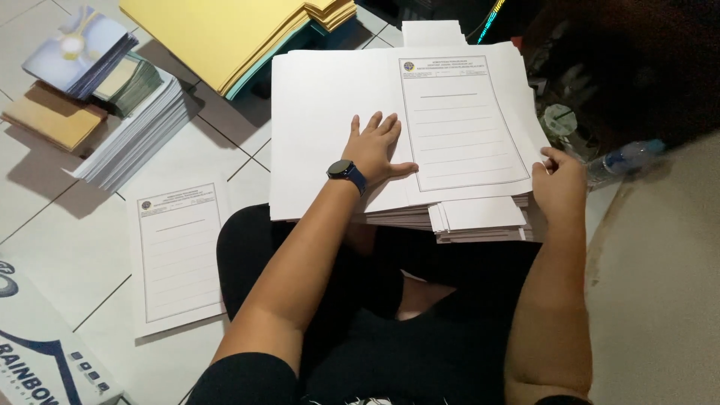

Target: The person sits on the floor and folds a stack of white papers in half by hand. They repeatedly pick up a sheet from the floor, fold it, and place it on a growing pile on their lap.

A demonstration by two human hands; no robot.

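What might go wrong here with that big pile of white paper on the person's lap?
The thick stack of white paper sheets rests on the lap with uneven lower edges, so it may slide onto the tiled floor. The right hand pinches only the printed form sheet's edge, which could crease. The left hand presses flat, possibly dragging sheets askew.

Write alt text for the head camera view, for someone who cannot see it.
A seated person presses the left hand flat on a blank white sheet atop a paper stack, while the right hand grips the edge of a lined printed form. Another form and yellow folders lie on the tiled floor.
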